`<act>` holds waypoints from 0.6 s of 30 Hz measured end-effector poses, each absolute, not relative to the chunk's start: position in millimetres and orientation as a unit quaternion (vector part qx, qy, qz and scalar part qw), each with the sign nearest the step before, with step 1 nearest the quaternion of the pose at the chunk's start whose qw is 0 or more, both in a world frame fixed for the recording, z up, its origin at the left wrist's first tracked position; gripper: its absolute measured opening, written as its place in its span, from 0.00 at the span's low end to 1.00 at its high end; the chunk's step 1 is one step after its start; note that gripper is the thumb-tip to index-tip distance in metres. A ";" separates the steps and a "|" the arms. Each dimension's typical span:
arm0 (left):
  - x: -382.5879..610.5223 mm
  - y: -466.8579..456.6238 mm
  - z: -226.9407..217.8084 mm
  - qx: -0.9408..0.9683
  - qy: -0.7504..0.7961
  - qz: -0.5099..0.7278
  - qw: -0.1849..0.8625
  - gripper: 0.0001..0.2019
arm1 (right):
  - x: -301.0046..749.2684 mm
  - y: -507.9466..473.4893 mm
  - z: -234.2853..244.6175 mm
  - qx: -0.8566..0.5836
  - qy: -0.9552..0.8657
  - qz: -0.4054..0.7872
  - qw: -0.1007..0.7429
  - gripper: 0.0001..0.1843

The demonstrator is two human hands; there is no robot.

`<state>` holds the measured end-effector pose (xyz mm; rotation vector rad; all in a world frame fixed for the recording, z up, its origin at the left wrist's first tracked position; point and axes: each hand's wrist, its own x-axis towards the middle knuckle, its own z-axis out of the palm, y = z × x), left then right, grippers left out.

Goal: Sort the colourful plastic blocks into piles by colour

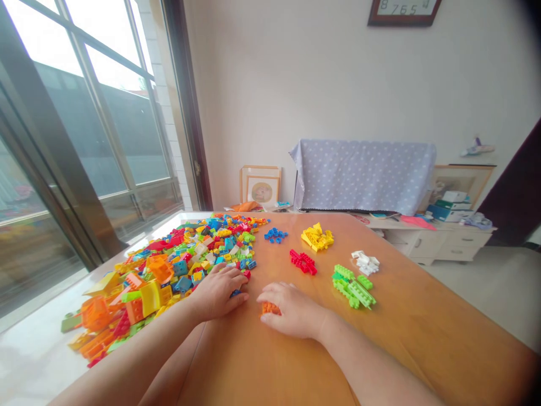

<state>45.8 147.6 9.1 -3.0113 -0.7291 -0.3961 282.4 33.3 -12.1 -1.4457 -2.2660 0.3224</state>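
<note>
My left hand (220, 290) is at the right edge of a large mixed heap of toy building bricks (186, 248). A blue brick (235, 292) shows between its thumb and curled fingers, and a red brick (247, 274) lies by the fingertips. Low over the wooden table, my right hand (293, 310) is closed around orange bricks (270, 308), partly hidden by the fingers. Beyond it lie sorted groups: red bricks (303, 261), blue bricks (276, 235), yellow bricks (316, 237), white bricks (366, 263) and green bricks (353, 286).
The wooden table (406, 332) has a white surface (29, 361) on its left, beneath the heap. Large windows (105, 101) stand at the left. Behind the table are a cloth-covered object (363, 175), a low cabinet (452, 245) and leaning picture frames (260, 186).
</note>
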 end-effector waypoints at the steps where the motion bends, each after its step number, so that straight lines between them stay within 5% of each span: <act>1: 46.3 148.0 9.8 -0.964 -0.234 -0.127 0.004 0.14 | 282.9 33.6 -12.1 -0.521 -0.816 0.118 0.219 0.18; 18: 70.1 145.1 18.3 -0.930 -0.292 -0.200 -0.095 0.16 | 288.6 32.5 -10.7 -0.535 -0.807 0.127 0.218 0.14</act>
